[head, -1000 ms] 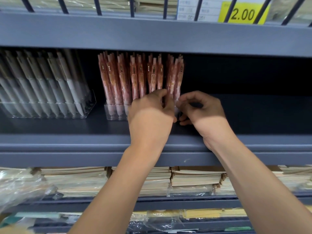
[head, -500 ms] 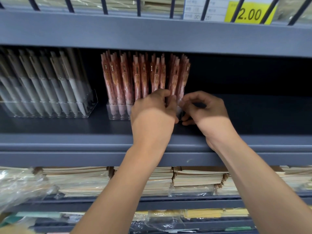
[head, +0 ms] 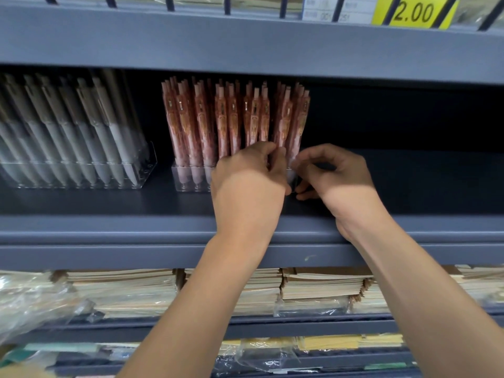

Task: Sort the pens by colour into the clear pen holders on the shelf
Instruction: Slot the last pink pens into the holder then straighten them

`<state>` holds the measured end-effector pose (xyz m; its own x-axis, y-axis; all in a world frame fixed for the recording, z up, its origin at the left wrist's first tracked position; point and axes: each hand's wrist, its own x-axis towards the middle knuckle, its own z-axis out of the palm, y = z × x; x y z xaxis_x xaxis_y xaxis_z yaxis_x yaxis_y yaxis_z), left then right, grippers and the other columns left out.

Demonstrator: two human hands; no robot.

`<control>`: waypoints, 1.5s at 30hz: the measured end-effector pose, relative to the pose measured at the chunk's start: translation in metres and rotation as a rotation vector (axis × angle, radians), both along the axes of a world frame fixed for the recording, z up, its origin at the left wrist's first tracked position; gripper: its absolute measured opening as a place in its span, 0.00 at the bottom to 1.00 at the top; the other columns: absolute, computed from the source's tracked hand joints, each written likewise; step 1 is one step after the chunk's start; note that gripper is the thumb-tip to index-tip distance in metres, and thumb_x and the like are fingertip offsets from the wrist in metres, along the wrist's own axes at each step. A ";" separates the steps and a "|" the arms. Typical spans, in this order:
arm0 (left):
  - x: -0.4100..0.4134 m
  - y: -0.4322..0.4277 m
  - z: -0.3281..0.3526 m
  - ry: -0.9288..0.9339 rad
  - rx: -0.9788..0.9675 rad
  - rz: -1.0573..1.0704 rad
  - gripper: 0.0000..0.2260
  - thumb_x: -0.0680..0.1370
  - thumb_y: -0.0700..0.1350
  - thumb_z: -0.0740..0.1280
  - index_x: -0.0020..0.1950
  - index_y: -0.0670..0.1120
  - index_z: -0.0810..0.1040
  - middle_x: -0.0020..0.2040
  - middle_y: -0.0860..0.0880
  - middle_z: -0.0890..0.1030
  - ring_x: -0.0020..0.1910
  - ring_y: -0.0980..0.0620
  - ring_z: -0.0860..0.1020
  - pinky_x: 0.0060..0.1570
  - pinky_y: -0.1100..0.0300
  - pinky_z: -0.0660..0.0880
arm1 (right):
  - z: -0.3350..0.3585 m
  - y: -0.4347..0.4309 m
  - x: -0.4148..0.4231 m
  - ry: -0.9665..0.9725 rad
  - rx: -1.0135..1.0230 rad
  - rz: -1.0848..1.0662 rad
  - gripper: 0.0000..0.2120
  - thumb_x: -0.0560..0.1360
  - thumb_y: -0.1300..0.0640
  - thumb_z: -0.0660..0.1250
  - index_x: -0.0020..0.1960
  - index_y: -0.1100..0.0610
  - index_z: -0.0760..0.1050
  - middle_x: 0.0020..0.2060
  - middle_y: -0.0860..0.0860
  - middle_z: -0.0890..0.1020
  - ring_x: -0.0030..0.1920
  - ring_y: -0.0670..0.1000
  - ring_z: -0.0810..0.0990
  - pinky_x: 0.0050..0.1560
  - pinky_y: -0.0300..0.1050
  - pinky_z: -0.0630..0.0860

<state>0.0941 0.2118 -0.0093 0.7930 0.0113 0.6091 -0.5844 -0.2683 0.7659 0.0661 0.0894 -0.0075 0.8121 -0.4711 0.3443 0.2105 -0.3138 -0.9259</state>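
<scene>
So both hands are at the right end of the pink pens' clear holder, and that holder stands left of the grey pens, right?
Not quite. The head view shows the pink pens in their clear holder standing right of the grey pens, not left. The rest holds: the left hand and the right hand are both at that holder's right end.

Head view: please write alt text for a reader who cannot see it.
Two hands work at a clear pen holder full of pink pens on a grey shelf: the left hand grips the rightmost pens, the right hand pinches the holder's right end. A second holder of grey pens stands further left.
</scene>
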 end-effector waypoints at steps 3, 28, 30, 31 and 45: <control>0.000 0.001 -0.001 0.009 -0.008 -0.008 0.10 0.75 0.51 0.64 0.42 0.48 0.81 0.26 0.49 0.81 0.24 0.45 0.79 0.32 0.49 0.80 | 0.000 0.000 -0.001 -0.014 0.012 0.007 0.14 0.75 0.65 0.67 0.37 0.50 0.81 0.32 0.51 0.83 0.27 0.49 0.79 0.31 0.44 0.78; -0.020 0.248 -0.032 0.073 0.217 0.244 0.05 0.79 0.51 0.67 0.49 0.54 0.82 0.47 0.62 0.84 0.49 0.68 0.79 0.50 0.76 0.69 | -0.005 0.111 -0.058 0.002 -0.335 0.251 0.10 0.74 0.49 0.66 0.54 0.44 0.79 0.46 0.38 0.81 0.50 0.42 0.79 0.50 0.34 0.75; -0.004 0.268 -0.031 0.090 0.270 0.266 0.03 0.80 0.46 0.68 0.49 0.54 0.80 0.46 0.62 0.82 0.47 0.68 0.78 0.52 0.73 0.71 | -0.004 0.135 -0.046 0.058 -0.351 0.272 0.14 0.75 0.47 0.66 0.60 0.43 0.77 0.50 0.36 0.80 0.54 0.39 0.78 0.55 0.36 0.75; 0.003 0.275 -0.029 0.098 0.292 0.275 0.03 0.80 0.46 0.68 0.49 0.55 0.79 0.45 0.63 0.81 0.46 0.65 0.78 0.52 0.68 0.72 | -0.004 0.147 -0.039 0.082 -0.351 0.276 0.16 0.76 0.46 0.66 0.63 0.43 0.75 0.53 0.36 0.79 0.56 0.39 0.77 0.58 0.38 0.75; 0.089 0.307 -0.003 0.281 -0.001 0.142 0.16 0.79 0.40 0.68 0.66 0.39 0.72 0.56 0.44 0.80 0.57 0.45 0.78 0.64 0.51 0.72 | -0.002 0.248 0.043 0.075 -0.374 -0.153 0.17 0.79 0.53 0.63 0.66 0.56 0.70 0.56 0.53 0.79 0.55 0.55 0.77 0.51 0.46 0.73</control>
<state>0.1833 0.5187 -0.0121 0.9209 0.1346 0.3659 -0.3062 -0.3311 0.8925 0.1092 0.3371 -0.0098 0.7715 -0.4421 0.4576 0.0714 -0.6545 -0.7527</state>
